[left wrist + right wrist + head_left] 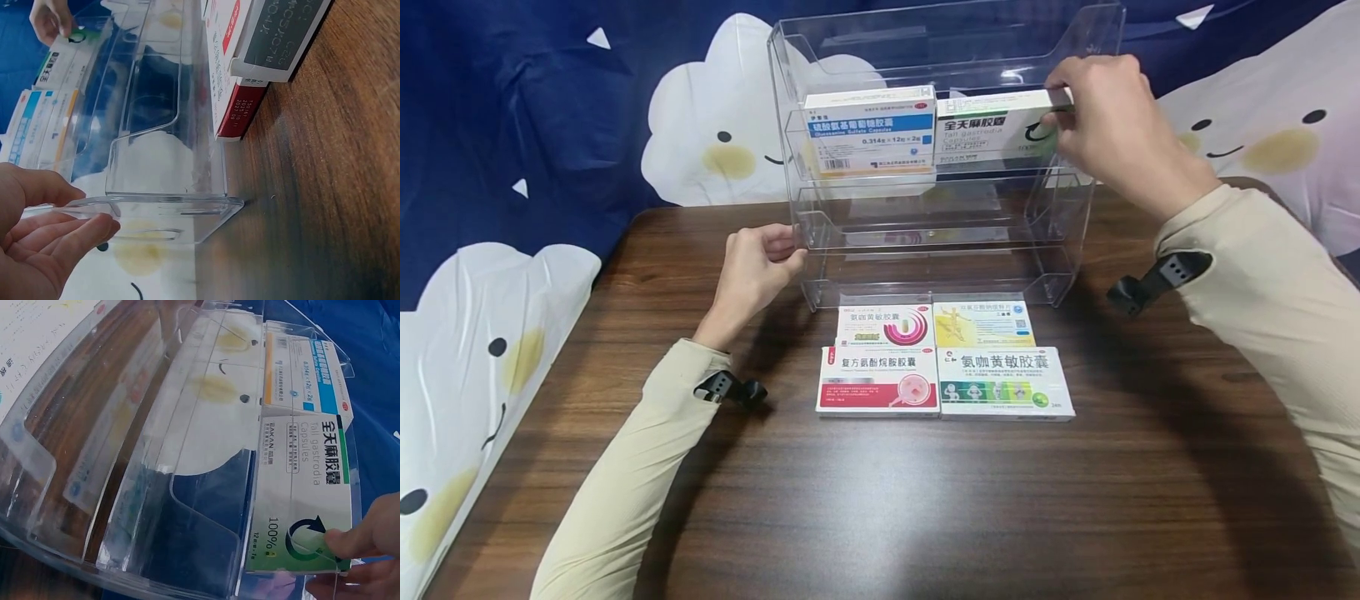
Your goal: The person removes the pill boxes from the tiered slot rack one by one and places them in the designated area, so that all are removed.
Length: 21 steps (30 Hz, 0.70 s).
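My right hand [1112,125] pinches the right end of a white and green capsule box [303,500], thumb on its printed front. This box stands in the upper part of a clear plastic tiered rack [928,193], beside a white and blue capsule box [868,137]. At the rack's left side, my left hand [751,279] holds the edge of the clear side wall [162,215] between thumb and fingers. The left wrist view also catches the right hand [51,22] at the far end of the green box.
Before the rack, medicine boxes lie in two rows on the brown wooden table [865,500]: a pink-ringed box [886,325], a yellow box [983,323], a red and white box [878,382] and a green-striped box [1006,383]. A blue cloud-patterned cloth [580,108] hangs behind.
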Available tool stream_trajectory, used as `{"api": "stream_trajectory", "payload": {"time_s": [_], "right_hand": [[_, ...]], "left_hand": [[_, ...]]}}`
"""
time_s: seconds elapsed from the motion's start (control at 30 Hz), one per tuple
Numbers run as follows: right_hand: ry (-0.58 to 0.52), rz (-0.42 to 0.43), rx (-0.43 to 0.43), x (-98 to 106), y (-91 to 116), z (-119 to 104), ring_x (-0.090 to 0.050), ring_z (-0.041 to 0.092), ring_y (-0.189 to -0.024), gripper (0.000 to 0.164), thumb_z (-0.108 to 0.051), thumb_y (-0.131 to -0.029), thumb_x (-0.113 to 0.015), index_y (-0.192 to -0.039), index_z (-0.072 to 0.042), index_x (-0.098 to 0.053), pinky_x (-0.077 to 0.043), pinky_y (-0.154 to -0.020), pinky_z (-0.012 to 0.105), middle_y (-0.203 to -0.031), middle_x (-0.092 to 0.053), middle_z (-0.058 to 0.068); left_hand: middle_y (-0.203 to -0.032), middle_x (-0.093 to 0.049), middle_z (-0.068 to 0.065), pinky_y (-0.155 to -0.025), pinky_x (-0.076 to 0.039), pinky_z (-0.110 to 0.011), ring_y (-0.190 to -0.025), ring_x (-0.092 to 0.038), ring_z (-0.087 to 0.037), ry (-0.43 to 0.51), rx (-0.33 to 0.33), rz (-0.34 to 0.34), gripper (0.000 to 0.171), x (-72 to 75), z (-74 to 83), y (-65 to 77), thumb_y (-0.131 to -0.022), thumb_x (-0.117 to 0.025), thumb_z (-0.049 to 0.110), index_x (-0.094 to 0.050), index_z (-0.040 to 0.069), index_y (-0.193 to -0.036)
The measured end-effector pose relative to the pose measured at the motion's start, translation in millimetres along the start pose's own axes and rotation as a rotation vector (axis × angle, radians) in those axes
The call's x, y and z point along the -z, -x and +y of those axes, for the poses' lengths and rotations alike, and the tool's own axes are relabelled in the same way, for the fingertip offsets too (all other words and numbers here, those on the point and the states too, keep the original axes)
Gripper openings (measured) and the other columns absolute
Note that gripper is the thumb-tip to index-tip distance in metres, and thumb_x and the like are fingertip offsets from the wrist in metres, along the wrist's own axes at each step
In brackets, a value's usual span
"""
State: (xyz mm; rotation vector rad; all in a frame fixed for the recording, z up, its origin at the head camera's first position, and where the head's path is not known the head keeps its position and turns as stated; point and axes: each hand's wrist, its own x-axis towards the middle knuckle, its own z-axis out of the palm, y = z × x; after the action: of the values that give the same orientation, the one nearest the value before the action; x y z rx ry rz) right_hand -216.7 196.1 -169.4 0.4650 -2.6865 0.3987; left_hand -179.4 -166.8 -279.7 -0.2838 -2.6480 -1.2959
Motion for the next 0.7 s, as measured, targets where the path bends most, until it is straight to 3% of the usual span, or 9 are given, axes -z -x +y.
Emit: {"api": "stream_trajectory", "payload": {"time_s": [0.1, 0.23, 0.33, 0.37, 0.43, 0.5, 0.63, 0.67, 0.7], "right_hand": [[-0.019, -0.024, -0.035, 3, 0, 1, -0.057, 0.044, -0.095, 0.032, -0.005, -0.093, -0.057, -0.119, 0.013, -0.054, -0.047, -0.081, 0.056, -0.108, -0.06, 0.033], [-0.044, -0.004, -0.046, 9, 1, 2, -0.058, 0.037, -0.088, 0.032, -0.007, -0.095, -0.056, -0.122, 0.01, -0.052, -0.045, -0.064, 0.026, -0.107, -0.061, 0.032], [-0.069, 0.074, -0.029, 14, 3, 4, -0.056, 0.013, -0.083, 0.031, -0.001, -0.091, -0.058, -0.121, 0.005, -0.058, -0.038, -0.063, 0.009, -0.107, -0.065, 0.027], [-0.087, 0.104, -0.023, 16, 4, 4, -0.055, 0.004, -0.081, 0.031, 0.002, -0.089, -0.057, -0.12, 0.004, -0.06, -0.041, -0.066, 0.005, -0.107, -0.067, 0.025], [-0.119, 0.157, -0.013, 20, 6, 5, -0.055, -0.007, -0.084, 0.032, 0.004, -0.088, -0.057, -0.119, 0.002, -0.063, -0.042, -0.085, 0.005, -0.11, -0.068, 0.022], [-0.154, 0.199, -0.022, 24, 7, 7, -0.051, -0.019, -0.084, 0.031, 0.003, -0.087, -0.058, -0.117, 0.001, -0.066, -0.042, -0.095, 0.009, -0.111, -0.068, 0.02], [-0.198, 0.219, -0.053, 33, 10, 10, -0.06, -0.006, -0.104, 0.029, -0.004, -0.089, -0.063, -0.118, 0.001, -0.065, -0.036, -0.106, 0.016, -0.119, -0.066, 0.019], [-0.21, 0.213, -0.062, 35, 11, 11, -0.057, -0.01, -0.105, 0.029, -0.005, -0.09, -0.063, -0.118, 0.001, -0.064, -0.039, -0.104, 0.016, -0.121, -0.065, 0.017], [-0.216, 0.196, -0.063, 37, 12, 12, -0.058, -0.003, -0.111, 0.03, -0.006, -0.091, -0.063, -0.12, 0.001, -0.062, -0.04, -0.104, 0.017, -0.124, -0.064, 0.016]], "left_hand": [[-0.106, -0.068, -0.025, -0.085, -0.056, -0.035, -0.1, -0.068, -0.032, -0.005, 0.006, 0.002, 0.029, -1.1, 2.2, 0.3, -0.085, -0.064, -0.001, -0.065, -0.011, -0.113], [-0.106, -0.068, -0.025, -0.084, -0.057, -0.035, -0.098, -0.068, -0.032, -0.009, 0.011, 0.006, 0.029, -2.4, 3.9, 0.7, -0.085, -0.064, -0.001, -0.065, -0.011, -0.113], [-0.105, -0.068, -0.025, -0.083, -0.057, -0.035, -0.098, -0.068, -0.032, -0.009, 0.009, 0.011, 0.029, -2.5, 3.5, 0.8, -0.085, -0.064, -0.001, -0.065, -0.011, -0.112], [-0.105, -0.068, -0.025, -0.083, -0.057, -0.035, -0.098, -0.068, -0.032, -0.008, 0.008, 0.012, 0.029, -2.6, 3.4, 0.8, -0.085, -0.064, -0.001, -0.066, -0.011, -0.112], [-0.105, -0.068, -0.025, -0.083, -0.057, -0.035, -0.098, -0.068, -0.032, -0.003, 0.004, 0.012, 0.029, -2.8, 3.5, 0.7, -0.085, -0.064, -0.001, -0.066, -0.011, -0.112], [-0.105, -0.068, -0.025, -0.083, -0.057, -0.034, -0.098, -0.068, -0.031, 0.0, 0.003, 0.013, 0.029, -2.9, 3.2, 0.6, -0.084, -0.064, -0.001, -0.066, -0.01, -0.112], [-0.104, -0.068, -0.025, -0.083, -0.057, -0.033, -0.098, -0.069, -0.031, 0.004, 0.006, 0.014, 0.029, -3.1, 3.5, 0.6, -0.084, -0.064, -0.001, -0.066, -0.01, -0.112], [-0.104, -0.068, -0.025, -0.083, -0.057, -0.033, -0.097, -0.069, -0.031, 0.005, 0.007, 0.014, 0.029, -3.0, 3.6, 0.6, -0.084, -0.065, -0.001, -0.066, -0.01, -0.112], [-0.104, -0.068, -0.025, -0.082, -0.057, -0.033, -0.097, -0.069, -0.032, 0.006, 0.007, 0.014, 0.029, -3.0, 3.7, 0.7, -0.084, -0.065, -0.001, -0.066, -0.011, -0.112]]}}
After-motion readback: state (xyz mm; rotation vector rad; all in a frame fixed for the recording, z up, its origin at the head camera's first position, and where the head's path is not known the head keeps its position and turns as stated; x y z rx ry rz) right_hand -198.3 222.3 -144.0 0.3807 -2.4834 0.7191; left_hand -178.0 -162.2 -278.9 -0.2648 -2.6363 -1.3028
